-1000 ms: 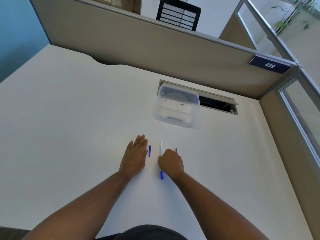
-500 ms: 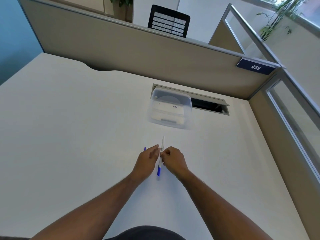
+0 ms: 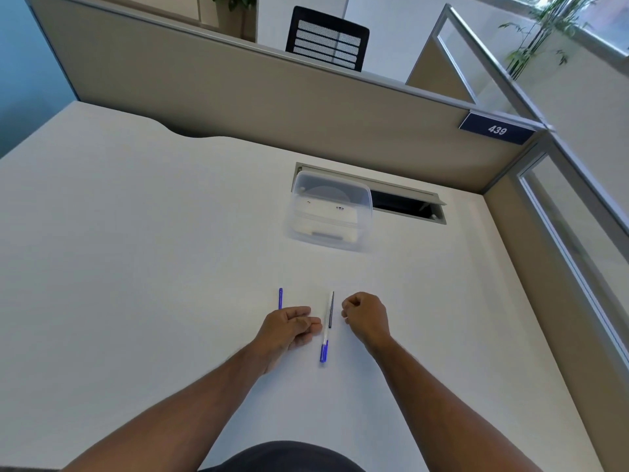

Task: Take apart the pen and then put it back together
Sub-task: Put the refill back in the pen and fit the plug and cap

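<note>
- My left hand (image 3: pixel 289 327) is loosely curled and my right hand (image 3: pixel 366 315) is fisted; both hold nothing.
- Clear plastic pen barrel with blue end (image 3: pixel 326 330) and thin dark refill (image 3: pixel 332 310) lie mid-tabletop, between my hands.
- Small blue pen cap (image 3: pixel 280 298) sits just left; a nudge could roll it off.

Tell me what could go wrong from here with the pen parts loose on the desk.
1. The thin dark refill lies right against the clear barrel between the hands; a grab for one could knock the other and send it rolling.
2. The blue cap sits apart, just beyond the left hand, so it is easily nudged or forgotten.
3. Both hands, the right hand too, look loosely curled with nothing visibly held, so no part is steadied.
</note>
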{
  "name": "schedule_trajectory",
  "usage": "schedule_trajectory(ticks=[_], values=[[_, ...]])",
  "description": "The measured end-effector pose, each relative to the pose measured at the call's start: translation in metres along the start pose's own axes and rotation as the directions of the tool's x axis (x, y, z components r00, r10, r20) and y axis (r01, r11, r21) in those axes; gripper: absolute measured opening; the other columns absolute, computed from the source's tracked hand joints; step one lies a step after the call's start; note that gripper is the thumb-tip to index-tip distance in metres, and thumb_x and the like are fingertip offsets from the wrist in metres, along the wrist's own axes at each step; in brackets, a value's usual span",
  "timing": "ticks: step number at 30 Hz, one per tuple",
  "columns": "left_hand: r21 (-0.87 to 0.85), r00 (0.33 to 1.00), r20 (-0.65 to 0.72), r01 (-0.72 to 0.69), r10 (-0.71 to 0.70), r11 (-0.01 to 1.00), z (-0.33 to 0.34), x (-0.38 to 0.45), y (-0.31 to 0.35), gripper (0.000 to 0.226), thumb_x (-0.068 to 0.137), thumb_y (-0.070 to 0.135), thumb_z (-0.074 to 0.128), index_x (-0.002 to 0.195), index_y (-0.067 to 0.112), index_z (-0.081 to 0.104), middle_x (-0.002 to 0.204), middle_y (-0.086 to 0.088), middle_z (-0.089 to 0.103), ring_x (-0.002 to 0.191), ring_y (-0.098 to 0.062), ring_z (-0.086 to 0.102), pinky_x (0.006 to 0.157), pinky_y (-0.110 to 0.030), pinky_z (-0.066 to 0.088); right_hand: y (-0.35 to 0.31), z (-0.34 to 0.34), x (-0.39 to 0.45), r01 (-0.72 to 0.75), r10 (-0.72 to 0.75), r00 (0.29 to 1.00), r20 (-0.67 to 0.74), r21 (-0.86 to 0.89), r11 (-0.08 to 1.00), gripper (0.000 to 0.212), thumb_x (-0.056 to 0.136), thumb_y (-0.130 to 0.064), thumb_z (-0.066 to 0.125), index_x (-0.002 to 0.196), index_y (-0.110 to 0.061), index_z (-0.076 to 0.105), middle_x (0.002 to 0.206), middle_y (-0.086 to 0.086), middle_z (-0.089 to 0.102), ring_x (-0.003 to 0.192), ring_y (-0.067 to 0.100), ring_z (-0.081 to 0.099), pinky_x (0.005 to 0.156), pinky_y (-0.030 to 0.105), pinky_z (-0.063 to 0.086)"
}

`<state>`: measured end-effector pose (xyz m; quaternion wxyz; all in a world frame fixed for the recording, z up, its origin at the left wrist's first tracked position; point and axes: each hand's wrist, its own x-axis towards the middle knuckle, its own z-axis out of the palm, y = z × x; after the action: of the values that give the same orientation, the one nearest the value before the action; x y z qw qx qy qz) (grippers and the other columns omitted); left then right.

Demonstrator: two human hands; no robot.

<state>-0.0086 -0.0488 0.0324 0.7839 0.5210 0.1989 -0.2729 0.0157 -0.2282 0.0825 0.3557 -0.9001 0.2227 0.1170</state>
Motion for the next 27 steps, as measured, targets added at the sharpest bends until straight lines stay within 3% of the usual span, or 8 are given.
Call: schedule_trajectory(ticks=[5,10,15,18,27], values=[[0.004,0.999,-0.036,-0.016,0.016,1.0,0.006,0.0,-0.001,0.031,0.093,0.001,0.065,0.124,0.002,0.062,0.107,-0.011,0.079,0.097,-0.022,0.078,0.083,-0.028,0.061,0.007,0.014,-0.005,-0.027,0.029,0.999,0.018,-0.084,0.996,0.024,0.09,-0.027,0.062,0.076,-0.008,0.065,0.073,0.001,0.07,0.073,0.022,0.066,0.067,0.034,0.053],[0.015,0.999,-0.036,-0.026,0.026,1.0,0.003,0.002,-0.002,0.03,0.095,0.002,0.064,0.125,0.002,0.062,0.108,-0.011,0.079,0.097,-0.021,0.078,0.081,-0.026,0.061,0.006,0.026,-0.008,-0.064,0.064,0.998,-0.007,-0.169,0.983,0.027,0.089,-0.038,0.066,0.091,-0.012,0.06,0.088,0.003,0.068,0.083,0.023,0.064,0.068,0.03,0.043],[0.021,1.0,-0.014,-0.025,0.025,0.999,0.001,0.003,-0.003,0.031,0.095,0.001,0.065,0.126,0.002,0.063,0.108,-0.01,0.079,0.099,-0.022,0.077,0.082,-0.027,0.061,0.006,0.028,-0.01,-0.06,0.064,0.998,0.007,-0.241,0.969,0.035,0.087,-0.044,0.066,0.1,-0.012,0.057,0.096,0.004,0.069,0.089,0.026,0.065,0.069,0.031,0.043],[0.01,1.0,-0.001,-0.024,0.024,1.0,0.0,0.003,-0.003,0.031,0.095,0.001,0.065,0.126,0.002,0.063,0.11,-0.011,0.079,0.101,-0.022,0.077,0.086,-0.029,0.061,0.01,0.032,-0.013,-0.052,0.06,0.998,0.019,-0.308,0.95,0.039,0.085,-0.052,0.066,0.095,-0.015,0.057,0.097,0.003,0.069,0.091,0.026,0.067,0.071,0.032,0.048],[0.025,0.999,0.004,-0.038,0.038,0.999,-0.001,0.004,-0.005,0.029,0.098,0.002,0.061,0.127,0.002,0.062,0.113,-0.013,0.077,0.102,-0.021,0.076,0.085,-0.028,0.061,0.021,0.035,-0.025,-0.027,0.044,0.998,0.04,-0.341,0.94,0.027,0.09,-0.044,0.06,0.087,-0.019,0.054,0.097,0.004,0.072,0.091,0.026,0.068,0.078,0.034,0.054]])
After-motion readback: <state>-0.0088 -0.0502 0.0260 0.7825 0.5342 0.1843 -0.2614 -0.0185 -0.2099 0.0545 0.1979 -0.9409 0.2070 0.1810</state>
